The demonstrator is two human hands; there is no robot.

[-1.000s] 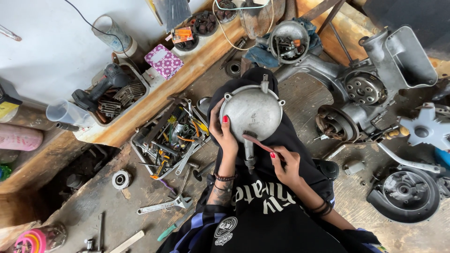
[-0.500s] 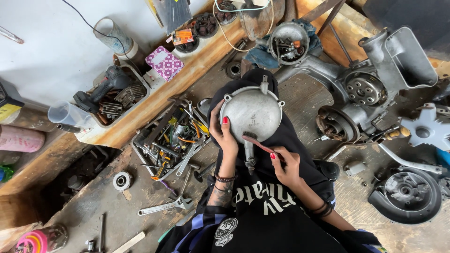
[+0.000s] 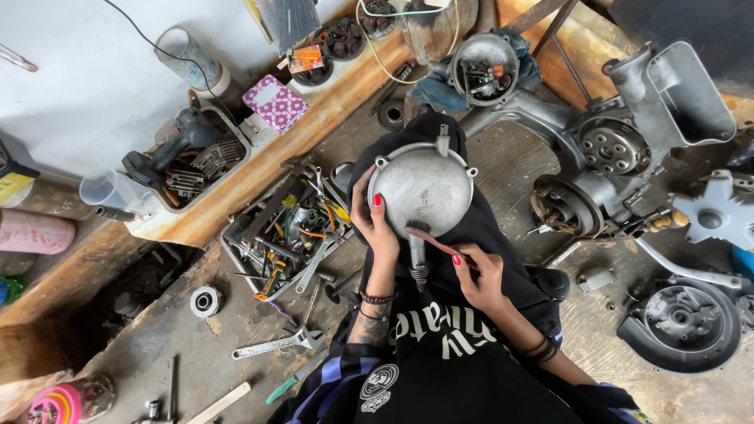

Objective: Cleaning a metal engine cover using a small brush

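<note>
A round grey metal engine cover point(image 3: 421, 188) rests on my lap, domed side up. My left hand point(image 3: 373, 225) grips its left rim, thumb on the dome. My right hand point(image 3: 476, 275) holds a thin reddish-brown brush-like tool point(image 3: 434, 240) whose tip lies against the cover's lower edge. A short ribbed stub point(image 3: 419, 265) sticks out below the cover, between my hands. Both wrists wear dark bands, and the nails are painted red.
A tray of mixed hand tools point(image 3: 287, 228) lies left of my lap, an adjustable wrench point(image 3: 279, 343) and a bearing point(image 3: 205, 301) on the floor nearby. An engine block point(image 3: 620, 157) and a round housing point(image 3: 682, 322) sit to the right. A wooden ledge point(image 3: 259, 169) carries a drill and boxes.
My right hand has slid the tool slightly along the cover's lower edge. The left hand and the cover have hardly moved.
</note>
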